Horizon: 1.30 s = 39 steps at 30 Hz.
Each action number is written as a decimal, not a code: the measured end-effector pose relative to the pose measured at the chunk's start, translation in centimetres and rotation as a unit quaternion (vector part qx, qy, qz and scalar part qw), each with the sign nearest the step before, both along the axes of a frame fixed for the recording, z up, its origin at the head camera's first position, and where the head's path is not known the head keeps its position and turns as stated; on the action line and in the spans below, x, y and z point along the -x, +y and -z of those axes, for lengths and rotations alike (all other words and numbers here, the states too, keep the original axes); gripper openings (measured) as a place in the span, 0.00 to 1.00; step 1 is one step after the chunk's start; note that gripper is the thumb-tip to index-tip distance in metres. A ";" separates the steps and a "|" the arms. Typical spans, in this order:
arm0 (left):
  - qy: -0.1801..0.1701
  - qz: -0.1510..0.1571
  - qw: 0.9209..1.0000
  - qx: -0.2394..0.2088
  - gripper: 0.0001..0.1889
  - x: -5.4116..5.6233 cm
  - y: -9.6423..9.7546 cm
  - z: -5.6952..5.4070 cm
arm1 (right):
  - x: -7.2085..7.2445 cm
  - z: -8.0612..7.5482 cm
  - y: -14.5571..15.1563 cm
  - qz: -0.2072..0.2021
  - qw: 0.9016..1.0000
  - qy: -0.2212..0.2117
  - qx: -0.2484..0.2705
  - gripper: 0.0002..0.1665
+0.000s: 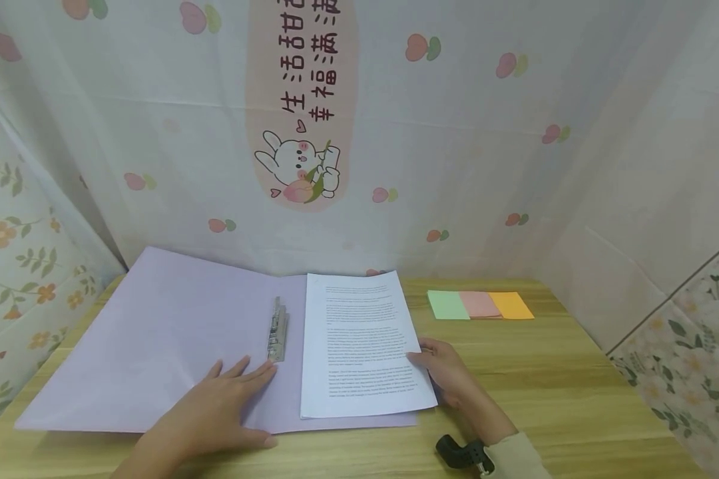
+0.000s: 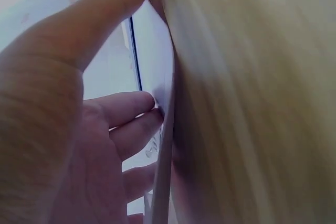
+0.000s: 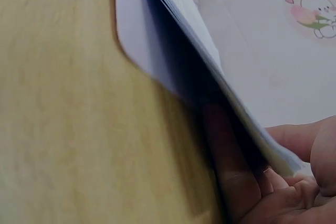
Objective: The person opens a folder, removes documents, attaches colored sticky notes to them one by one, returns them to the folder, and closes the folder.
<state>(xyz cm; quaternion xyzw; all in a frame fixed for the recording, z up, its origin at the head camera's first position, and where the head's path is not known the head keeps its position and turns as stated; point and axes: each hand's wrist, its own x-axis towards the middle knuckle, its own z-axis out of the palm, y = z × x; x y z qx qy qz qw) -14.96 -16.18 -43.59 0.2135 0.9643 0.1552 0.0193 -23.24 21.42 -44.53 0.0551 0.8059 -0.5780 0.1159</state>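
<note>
A lilac folder lies spread open on the table, its metal clip near the fold. On its right half rests a stack of printed paper. My right hand grips the stack's right edge, thumb on top and fingers beneath. In the right wrist view that edge of the paper stack is lifted off the folder. My left hand rests on the folder with fingers spread, fingertips just below the clip and thumb near the folder's front edge.
Green, pink and orange sticky notes lie side by side at the back right of the wooden table. A patterned curtain hangs behind the table. A black wrist device sits by my right sleeve.
</note>
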 end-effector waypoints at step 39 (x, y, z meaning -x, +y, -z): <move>0.107 -0.046 0.990 0.078 0.52 -1.9 -11.0 0.7 | -0.1 0.6 0.1 -0.007 1.000 0.010 -0.013 0.25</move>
